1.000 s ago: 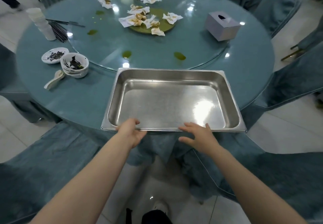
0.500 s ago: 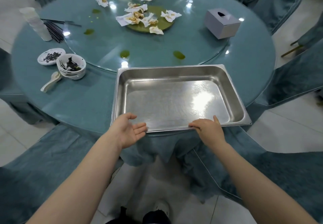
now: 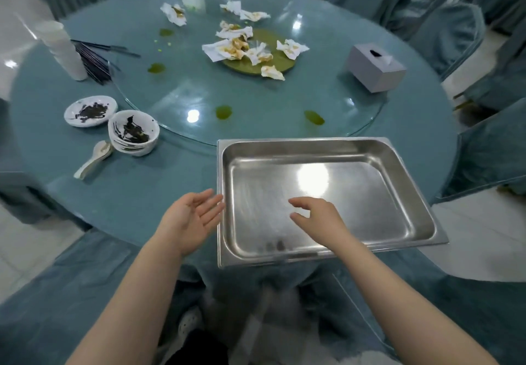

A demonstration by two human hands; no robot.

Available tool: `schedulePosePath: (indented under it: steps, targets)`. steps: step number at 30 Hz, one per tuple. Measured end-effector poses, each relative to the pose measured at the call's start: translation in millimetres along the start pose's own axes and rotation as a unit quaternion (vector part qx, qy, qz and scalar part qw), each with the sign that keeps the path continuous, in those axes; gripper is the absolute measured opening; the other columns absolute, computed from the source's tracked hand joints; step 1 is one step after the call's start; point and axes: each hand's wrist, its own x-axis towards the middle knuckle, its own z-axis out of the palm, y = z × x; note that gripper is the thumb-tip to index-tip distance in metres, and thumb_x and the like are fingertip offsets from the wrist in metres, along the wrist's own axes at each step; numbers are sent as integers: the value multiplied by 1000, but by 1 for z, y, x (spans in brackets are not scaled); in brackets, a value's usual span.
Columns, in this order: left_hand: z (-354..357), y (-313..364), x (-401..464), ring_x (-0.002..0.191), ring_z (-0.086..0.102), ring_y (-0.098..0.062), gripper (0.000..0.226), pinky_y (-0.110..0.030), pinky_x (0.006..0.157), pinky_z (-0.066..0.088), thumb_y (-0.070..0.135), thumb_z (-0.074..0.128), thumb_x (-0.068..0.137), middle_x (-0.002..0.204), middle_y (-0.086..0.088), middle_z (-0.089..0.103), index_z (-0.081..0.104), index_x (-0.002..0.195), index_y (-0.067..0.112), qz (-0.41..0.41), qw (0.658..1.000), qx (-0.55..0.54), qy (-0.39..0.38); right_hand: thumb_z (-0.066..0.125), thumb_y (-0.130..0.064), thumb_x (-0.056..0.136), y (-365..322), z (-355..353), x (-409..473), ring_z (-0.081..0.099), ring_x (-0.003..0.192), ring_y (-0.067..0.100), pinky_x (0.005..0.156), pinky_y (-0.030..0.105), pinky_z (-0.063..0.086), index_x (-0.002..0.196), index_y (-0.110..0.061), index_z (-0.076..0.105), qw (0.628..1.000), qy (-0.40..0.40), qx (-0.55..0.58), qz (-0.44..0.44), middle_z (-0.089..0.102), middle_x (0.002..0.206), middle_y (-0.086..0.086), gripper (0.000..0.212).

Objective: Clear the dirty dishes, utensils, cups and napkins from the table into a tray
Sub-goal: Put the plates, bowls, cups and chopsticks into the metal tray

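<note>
A stack of dirty white ceramic bowls [image 3: 133, 132] sits far left on the round teal table [image 3: 170, 182]. My left hand [image 3: 189, 221] hovers palm-up, empty, beside the rectangular steel tray [image 3: 398, 193]; my right hand [image 3: 318, 218], fingers relaxed and empty, hangs over it.

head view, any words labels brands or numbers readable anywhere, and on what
None can be read.
Tissue box: plain grey sides, no print visible.
Steel tray: bare metal, no stamp visible.
Stack of cups: plain white, no marking visible.
Stacked bowls and small plate: dark food residue only, no lettering.
</note>
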Motion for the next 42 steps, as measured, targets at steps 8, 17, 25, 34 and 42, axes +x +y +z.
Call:
schedulePosePath:
  steps: [8,17,25,34,42]
  targets:
    - [-59,121,29,114,54,-24,27,-33,96,39,15,35,96,124,-9,58,57,111,13,34,999,-27,-9,62,-23,88,-117,46,75,63,96,8,87,20,46,124,-21,63,996,1,80,35,69,112,-2,36]
    - [-143,185,50,111,58,-24,27,-34,94,42,14,35,97,119,-9,63,59,108,14,64,990,-114,52,64,-27,86,-197,109,150,65,81,15,83,30,53,116,-16,64,985,-81,124,85,72,93,3,32]
    - [-193,189,58,108,60,-22,27,-35,97,43,13,37,96,117,-9,65,59,111,11,75,967,-198,140,53,-40,92,-243,154,220,57,52,16,47,23,41,100,-19,58,963,-152,148,168,68,76,2,23]
    - [-215,182,53,105,62,-22,29,-34,89,48,15,38,97,112,-10,68,57,118,10,83,956,-221,176,48,-33,93,-285,195,278,62,44,25,39,19,38,94,-13,49,914,-193,273,228,70,73,14,20]
    - [-210,169,50,88,64,-19,24,-27,75,55,16,41,97,94,-6,74,59,113,11,80,964,-183,176,40,-7,88,-277,187,260,61,44,20,39,22,44,94,-13,55,910,-148,337,190,67,68,14,17]
